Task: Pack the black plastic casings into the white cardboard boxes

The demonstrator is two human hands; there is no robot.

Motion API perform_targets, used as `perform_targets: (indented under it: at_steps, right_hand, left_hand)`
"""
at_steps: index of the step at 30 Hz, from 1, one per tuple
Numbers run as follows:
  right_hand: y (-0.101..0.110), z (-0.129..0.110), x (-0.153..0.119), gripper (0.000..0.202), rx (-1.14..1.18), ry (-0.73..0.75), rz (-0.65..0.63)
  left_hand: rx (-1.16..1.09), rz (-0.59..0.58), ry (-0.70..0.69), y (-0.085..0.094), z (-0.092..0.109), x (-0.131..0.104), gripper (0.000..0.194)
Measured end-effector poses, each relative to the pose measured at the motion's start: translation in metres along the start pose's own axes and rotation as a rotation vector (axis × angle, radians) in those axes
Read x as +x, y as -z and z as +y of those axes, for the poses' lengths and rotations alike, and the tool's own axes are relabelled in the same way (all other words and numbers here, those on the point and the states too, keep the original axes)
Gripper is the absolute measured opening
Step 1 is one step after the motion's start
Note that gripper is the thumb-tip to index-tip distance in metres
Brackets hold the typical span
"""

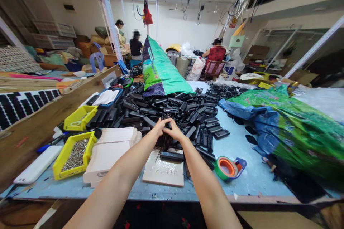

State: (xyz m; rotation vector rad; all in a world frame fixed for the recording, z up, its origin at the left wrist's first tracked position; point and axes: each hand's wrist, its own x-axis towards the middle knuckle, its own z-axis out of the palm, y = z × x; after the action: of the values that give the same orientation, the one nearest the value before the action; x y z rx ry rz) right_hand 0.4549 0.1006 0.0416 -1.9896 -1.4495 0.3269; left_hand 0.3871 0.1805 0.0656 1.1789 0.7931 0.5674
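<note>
Desk [262, 184], pale blue top, wooden rail along one side: one, bearing all items below.

Green-and-blue sack [290, 125]: one, slumped over the right of the desk.

Green sack [163, 73]: one, standing to a peak behind the heap.

Heap of black oblong cases [131, 105]: many, loosely piled across the middle, some in short rows on the right.

White stack [109, 155]: one, just beside the larger yellow bin.

Hands: two, bare, stretched forward to the near side of the heap. Left hand [159, 127] and right hand [175, 131]: fingers meeting above a cluster of thin dark pieces [167, 142]. Cannot tell whether clamped on that cluster or only cupped round it. Cluster at the centre, between heap and pale board [161, 177].

Step in hand, by judgement: loose handling or separating of thin pieces. Next move, by judgement: calling for a fine fingertip pinch and care against tangling.

Yellow bins: larger one [71, 174] with small metallic bits inside, smaller one [70, 126] behind.

Tape roll [220, 173]: one, green and orange, on the right.

Single black case [172, 156]: one, across the far end of the board.

Glinting specks [160, 167]: many, scattered on the board.
</note>
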Motion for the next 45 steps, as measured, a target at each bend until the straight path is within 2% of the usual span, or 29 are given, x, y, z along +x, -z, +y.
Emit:
perform_targets:
  at_steps: [2, 4, 6, 9, 11, 13, 17, 20, 22, 24, 26, 28, 29, 31, 33, 35, 36, 37, 38, 39, 40, 42, 43, 44, 45]
  right_hand:
    - [0.007, -0.001, -0.003, 0.093, -0.042, 0.019, -0.040]
    - [0.010, -0.003, -0.006, 0.103, -0.106, -0.021, -0.050]
    - [0.010, -0.006, -0.008, 0.095, -0.182, -0.069, -0.060]
    - [0.010, -0.010, -0.012, 0.058, -0.310, -0.104, -0.099]
    - [0.012, -0.014, -0.015, 0.039, -0.403, -0.100, -0.126]
    - [0.016, -0.017, -0.016, 0.030, -0.490, -0.069, -0.157]
    - [0.022, -0.028, -0.013, 0.029, -0.589, 0.036, -0.237]
    - [0.028, -0.035, -0.005, 0.025, -0.601, 0.077, -0.275]
    - [0.036, -0.035, 0.003, 0.035, -0.583, 0.074, -0.301]
    - [0.050, -0.032, 0.009, 0.048, -0.541, 0.056, -0.325]
    - [0.067, -0.026, 0.009, 0.044, -0.484, 0.023, -0.312]
    - [0.084, -0.020, 0.001, 0.032, -0.414, -0.023, -0.252]
    - [0.090, -0.019, -0.007, 0.028, -0.371, -0.045, -0.212]
    - [0.094, -0.019, -0.031, 0.025, -0.274, -0.080, -0.126]
    - [0.083, -0.021, -0.067, 0.029, -0.195, -0.100, -0.048]
    - [0.059, -0.023, -0.112, 0.034, -0.098, -0.125, 0.069]
    - [0.043, -0.023, -0.138, 0.037, -0.047, -0.146, 0.139]
    - [0.027, -0.022, -0.163, 0.038, 0.114, -0.198, 0.298]
    - [0.011, -0.021, -0.188, 0.037, 0.256, -0.270, 0.425]
    - [-0.005, -0.021, -0.209, 0.035, 0.347, -0.341, 0.506]
    - [-0.018, -0.024, -0.227, 0.034, 0.406, -0.385, 0.534]
    - [-0.039, -0.040, -0.246, 0.028, 0.419, -0.355, 0.426]
    - [-0.048, -0.055, -0.247, 0.025, 0.395, -0.286, 0.314]
    - [-0.058, -0.074, -0.242, 0.022, 0.365, -0.181, 0.165]
    - [-0.071, -0.095, -0.234, 0.021, 0.332, -0.049, -0.003]
  left_hand:
    - [-0.024, 0.064, -0.025, 0.002, -0.001, 0.001, 0.030]
    - [-0.029, 0.140, -0.066, 0.002, -0.004, 0.002, 0.031]
    - [-0.005, 0.199, -0.107, 0.000, -0.007, 0.003, 0.031]
    - [0.089, 0.220, -0.146, 0.000, -0.010, 0.002, 0.030]
    - [0.184, 0.195, -0.170, 0.005, -0.008, 0.001, 0.029]
    - [0.299, 0.146, -0.205, 0.012, -0.004, 0.000, 0.027]
    - [0.565, -0.032, -0.260, 0.027, 0.009, -0.002, 0.021]
    - [0.751, -0.138, -0.284, 0.032, 0.023, -0.001, 0.019]
    - [0.848, -0.160, -0.307, 0.032, 0.035, 0.000, 0.029]
    - [0.923, -0.171, -0.330, 0.032, 0.050, 0.001, 0.051]
    - [0.975, -0.189, -0.353, 0.031, 0.067, -0.001, 0.074]
    - [1.004, -0.197, -0.386, 0.027, 0.083, -0.006, 0.080]
    - [1.007, -0.190, -0.409, 0.025, 0.088, -0.012, 0.076]
    - [0.989, -0.149, -0.462, 0.022, 0.092, -0.032, 0.055]
    - [0.951, -0.085, -0.507, 0.028, 0.078, -0.068, 0.034]
    - [0.920, -0.028, -0.526, 0.053, 0.045, -0.123, 0.032]
    - [0.918, -0.018, -0.517, 0.074, 0.021, -0.155, 0.030]
    - [0.931, -0.029, -0.498, 0.101, -0.006, -0.189, 0.025]
    - [0.991, -0.093, -0.472, 0.133, -0.036, -0.223, 0.024]
    - [1.044, -0.158, -0.414, 0.168, -0.064, -0.255, 0.024]
    - [1.067, -0.162, -0.332, 0.204, -0.090, -0.285, 0.022]
    - [1.092, 0.079, -0.124, 0.272, -0.127, -0.336, 0.023]
    - [1.100, 0.197, 0.010, 0.300, -0.136, -0.357, 0.026]
    - [1.087, 0.256, 0.173, 0.322, -0.140, -0.374, 0.029]
    - [1.053, 0.250, 0.347, 0.340, -0.142, -0.386, 0.031]
